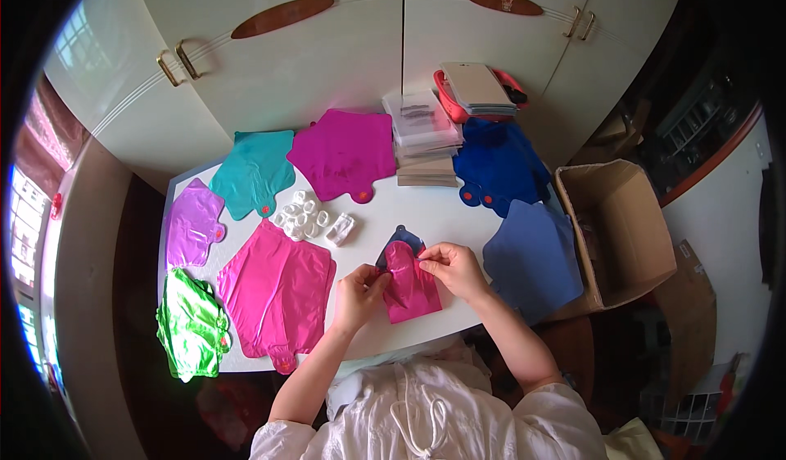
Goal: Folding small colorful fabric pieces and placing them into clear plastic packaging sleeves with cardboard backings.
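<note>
Through the head camera, the only view I have, I see both hands working over the near edge of a white table (372,202). Between them, just above the tabletop, is a folded pink foil balloon (412,296), flat, with a dark blue section (401,235) showing at its far end; whether that is a separate piece, I can't tell. The left hand (359,296) has thumb and forefinger pinched on the left edge of the bundle, the other fingers curled in. The right hand (455,268) pinches the opposite edge the same way, slightly farther from the body.

To the left I have more flat foil balloons: a large hot-pink one (278,288) nearest the left hand, then shiny green (190,325), lilac (194,226), teal (252,173) and magenta (348,153). A cluster of small white rolls (300,217) lies beyond the bundle to the left, with a single white roll (340,229) just beside it.

On the right are a slate-blue balloon (534,259) and royal-blue balloons (501,165). Clear plastic sleeves (422,124) are stacked at the back, near a red basket (446,99). An open cardboard box (624,239) stands at the table's right edge.
</note>
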`<state>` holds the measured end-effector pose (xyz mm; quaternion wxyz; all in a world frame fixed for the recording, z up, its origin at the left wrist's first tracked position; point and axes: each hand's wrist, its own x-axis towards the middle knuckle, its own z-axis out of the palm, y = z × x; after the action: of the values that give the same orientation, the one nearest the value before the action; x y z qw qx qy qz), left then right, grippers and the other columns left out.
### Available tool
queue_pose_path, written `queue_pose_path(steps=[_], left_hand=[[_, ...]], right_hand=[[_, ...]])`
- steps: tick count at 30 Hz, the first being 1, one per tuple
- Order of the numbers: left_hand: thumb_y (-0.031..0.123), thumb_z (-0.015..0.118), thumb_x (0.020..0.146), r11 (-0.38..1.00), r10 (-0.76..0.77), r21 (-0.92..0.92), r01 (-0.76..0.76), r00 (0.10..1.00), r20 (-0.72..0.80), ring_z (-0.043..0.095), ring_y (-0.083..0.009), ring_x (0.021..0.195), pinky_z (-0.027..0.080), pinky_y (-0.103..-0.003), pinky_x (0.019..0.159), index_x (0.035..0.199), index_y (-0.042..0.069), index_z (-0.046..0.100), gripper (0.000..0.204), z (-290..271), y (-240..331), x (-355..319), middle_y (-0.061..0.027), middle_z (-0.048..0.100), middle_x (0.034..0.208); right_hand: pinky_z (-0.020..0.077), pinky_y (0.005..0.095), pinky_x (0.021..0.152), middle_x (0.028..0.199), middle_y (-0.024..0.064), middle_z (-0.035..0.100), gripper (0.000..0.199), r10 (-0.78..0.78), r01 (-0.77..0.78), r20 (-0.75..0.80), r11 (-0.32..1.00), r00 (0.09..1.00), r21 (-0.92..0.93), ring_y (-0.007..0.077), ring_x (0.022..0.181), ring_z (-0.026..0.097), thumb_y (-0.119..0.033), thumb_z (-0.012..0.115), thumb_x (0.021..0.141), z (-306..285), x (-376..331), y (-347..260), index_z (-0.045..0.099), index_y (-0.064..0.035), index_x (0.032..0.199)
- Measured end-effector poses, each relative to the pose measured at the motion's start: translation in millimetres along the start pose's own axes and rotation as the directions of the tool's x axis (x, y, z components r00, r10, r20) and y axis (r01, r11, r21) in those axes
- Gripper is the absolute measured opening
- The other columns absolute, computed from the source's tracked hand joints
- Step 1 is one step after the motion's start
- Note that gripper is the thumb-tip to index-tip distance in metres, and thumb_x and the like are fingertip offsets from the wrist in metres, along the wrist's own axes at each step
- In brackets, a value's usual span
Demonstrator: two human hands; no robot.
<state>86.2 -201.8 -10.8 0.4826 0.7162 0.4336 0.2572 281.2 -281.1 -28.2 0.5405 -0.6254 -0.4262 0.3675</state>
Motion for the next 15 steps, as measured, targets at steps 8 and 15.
queue_pose_path(steps=[8, 15], left_hand=[[0.021, 0.073, 0.070, 0.845, 0.194, 0.475, -0.246, 0.968, 0.156, 0.057, -0.0265, 0.082, 0.047, -0.036, 0.079, 0.083, 0.005, 0.070, 0.020, -10, 2, 14, -0.0075, 0.068, 0.080], [0.018, 0.073, 0.070, 0.878, 0.192, 0.416, -0.239, 0.970, 0.151, 0.057, -0.0267, 0.079, 0.048, -0.036, 0.076, 0.080, 0.006, 0.070, 0.016, -5, 1, 25, -0.0070, 0.067, 0.074]], right_hand=[[0.0488, 0.0315, 0.062, 0.074, 0.0106, 0.067, 0.014, 0.096, -0.037, 0.119, 0.906, 0.988, -0.422, 0.0198, 0.066, 0.065, -0.009, 0.070, 0.077, -7, 10, -22, 0.064, 0.0005, 0.085], [0.0497, 0.0330, 0.065, 0.074, 0.0145, 0.068, 0.015, 0.173, -0.074, 0.216, 0.912, 0.961, -0.403, 0.0228, 0.068, 0.066, -0.008, 0.069, 0.075, -13, 23, -14, 0.065, 0.0022, 0.085]])
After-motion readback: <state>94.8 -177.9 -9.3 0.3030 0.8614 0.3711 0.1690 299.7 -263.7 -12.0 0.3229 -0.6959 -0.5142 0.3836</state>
